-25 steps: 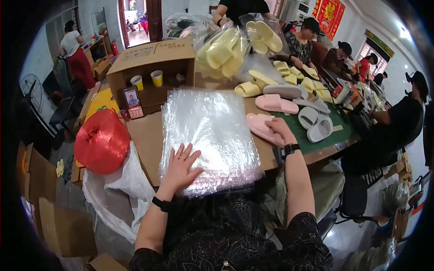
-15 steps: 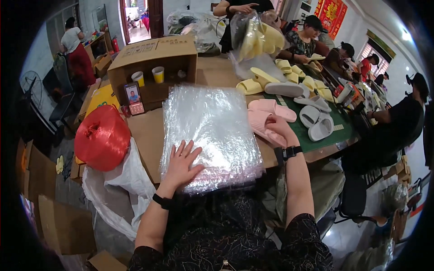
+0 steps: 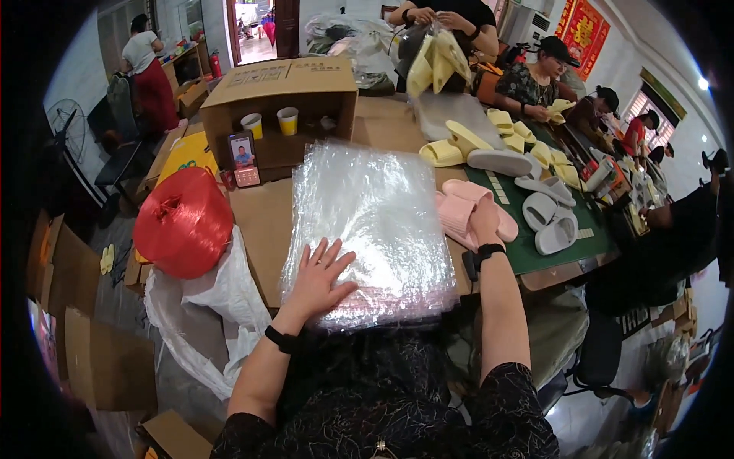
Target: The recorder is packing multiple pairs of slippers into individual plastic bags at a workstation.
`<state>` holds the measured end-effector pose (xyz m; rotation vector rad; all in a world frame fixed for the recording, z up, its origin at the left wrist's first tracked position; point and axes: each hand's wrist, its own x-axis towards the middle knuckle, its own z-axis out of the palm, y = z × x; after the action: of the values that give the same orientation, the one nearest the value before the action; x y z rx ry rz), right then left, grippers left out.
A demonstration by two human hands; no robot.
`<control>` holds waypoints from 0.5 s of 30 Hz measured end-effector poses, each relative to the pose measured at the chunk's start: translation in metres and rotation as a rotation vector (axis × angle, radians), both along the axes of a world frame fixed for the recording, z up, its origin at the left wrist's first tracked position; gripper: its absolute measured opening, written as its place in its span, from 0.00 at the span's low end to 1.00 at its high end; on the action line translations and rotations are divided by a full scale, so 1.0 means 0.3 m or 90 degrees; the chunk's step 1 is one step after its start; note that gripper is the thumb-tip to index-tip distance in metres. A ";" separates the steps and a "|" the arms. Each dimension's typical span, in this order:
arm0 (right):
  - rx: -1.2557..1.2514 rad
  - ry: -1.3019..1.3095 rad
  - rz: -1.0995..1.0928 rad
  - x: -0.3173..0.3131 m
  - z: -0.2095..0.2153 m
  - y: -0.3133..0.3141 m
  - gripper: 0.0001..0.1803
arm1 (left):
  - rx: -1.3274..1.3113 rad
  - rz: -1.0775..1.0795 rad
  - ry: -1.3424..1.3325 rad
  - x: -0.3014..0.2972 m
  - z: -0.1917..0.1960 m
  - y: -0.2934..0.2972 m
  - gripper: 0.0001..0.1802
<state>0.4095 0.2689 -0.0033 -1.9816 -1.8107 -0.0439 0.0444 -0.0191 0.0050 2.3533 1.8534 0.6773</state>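
Observation:
My left hand [image 3: 324, 278] lies flat, fingers spread, on a stack of clear plastic bags [image 3: 367, 206] in front of me. A pair of pink slippers [image 3: 459, 213] rests at the right edge of that stack, one partly over the other. My right hand [image 3: 485, 222] grips the pink slippers at the near one's strap, with its fingertips mostly hidden. Grey slippers [image 3: 552, 214] lie just right of them on a green mat [image 3: 527, 256].
Yellow slippers [image 3: 443, 151] lie beyond the pink pair. An open cardboard box [image 3: 279, 80] holds two cups, with a phone [image 3: 245, 159] propped in front. Left stands a red twine roll [image 3: 183, 222] on a white sack [image 3: 191, 314]. Co-workers sit and stand along the far side.
The view has shifted slightly. My right hand has pushed deeper over the pink slippers, its fingers now less visible. Across the table, a person's hands have gathered the top of a bag of yellow slippers.

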 end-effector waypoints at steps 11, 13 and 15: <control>0.252 0.227 0.029 0.244 0.118 -0.285 0.07 | -0.028 0.029 0.017 0.048 0.019 0.022 0.40; 0.267 0.395 0.125 0.227 0.170 -0.360 0.09 | -0.052 0.033 0.024 0.049 0.045 0.020 0.47; 0.285 0.533 0.220 0.124 0.231 -0.473 0.12 | -0.069 0.023 0.039 0.040 0.080 0.002 0.55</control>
<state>0.4466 0.1269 0.0661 -1.1004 -1.3785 0.3933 0.0565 -0.0183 0.0291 2.3027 1.9108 0.5003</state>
